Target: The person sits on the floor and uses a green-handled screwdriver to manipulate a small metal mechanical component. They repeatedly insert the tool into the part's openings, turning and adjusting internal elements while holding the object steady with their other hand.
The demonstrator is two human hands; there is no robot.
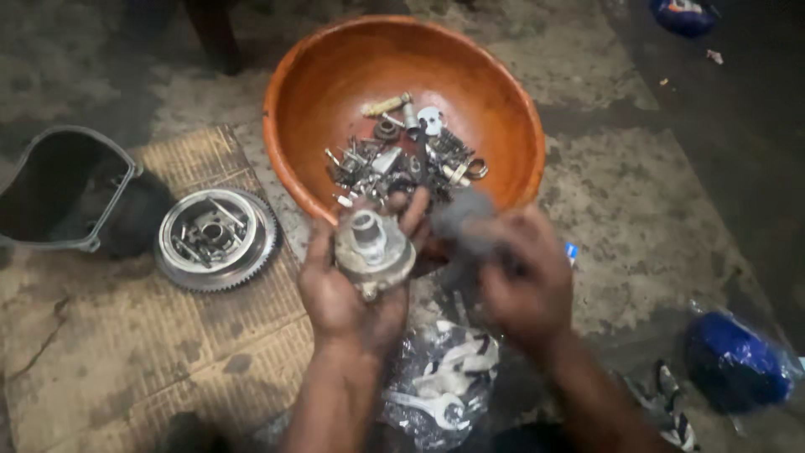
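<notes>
My left hand (345,289) cups a round grey metal engine part (371,246) with a raised hub in its middle, held palm up just in front of the orange bowl (310,92). My right hand (527,281) is closed on a grey rag (464,222), blurred, right beside the part. Inside the bowl lies a heap of small bolts, springs and metal pieces (402,155).
A toothed flywheel (216,237) lies on flattened cardboard (109,352) at the left, next to a dark metal cover (59,189). A clear plastic bag with wrenches (436,390) sits below my hands. A blue bag (736,361) lies at the right on the concrete floor.
</notes>
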